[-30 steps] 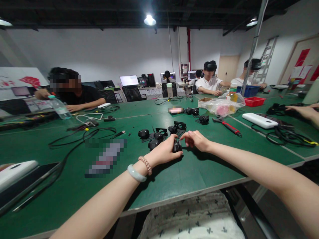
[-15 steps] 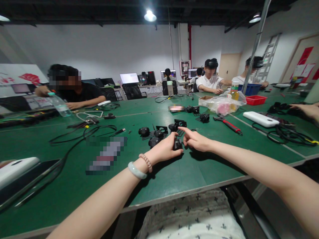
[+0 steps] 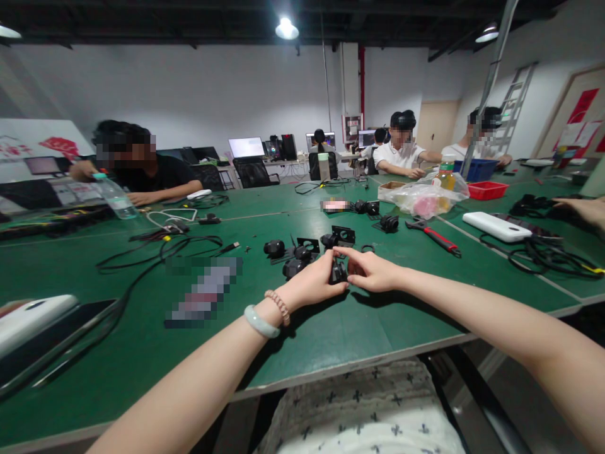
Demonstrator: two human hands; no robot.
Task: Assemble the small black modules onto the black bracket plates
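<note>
My left hand (image 3: 317, 285) is wrapped round a small black part (image 3: 338, 273) that looks like a camera module, holding it low over the table. From the other side, my right hand (image 3: 378, 271) has its bent fingers on the same part, its index fingertip at the top edge. The fingers partly cover this part. Just beyond my hands lies another black module (image 3: 329, 241) beside a black bracket plate with a round hole (image 3: 346, 234). Several more black modules (image 3: 274, 248) and brackets lie left of my hands. A thin black ring (image 3: 367, 248) rests behind my right hand.
The green table (image 3: 378, 328) carries an adjustable wrench (image 3: 439, 239) with a red handle, a white power bank (image 3: 496, 227), black cables (image 3: 161, 255) and a plastic bag (image 3: 425, 200). A water bottle (image 3: 116, 197) stands far left. Other people sit around the table.
My right index finger has drawn back from the module beyond and bent down onto the part in my left hand. My left hand keeps its grip.
</note>
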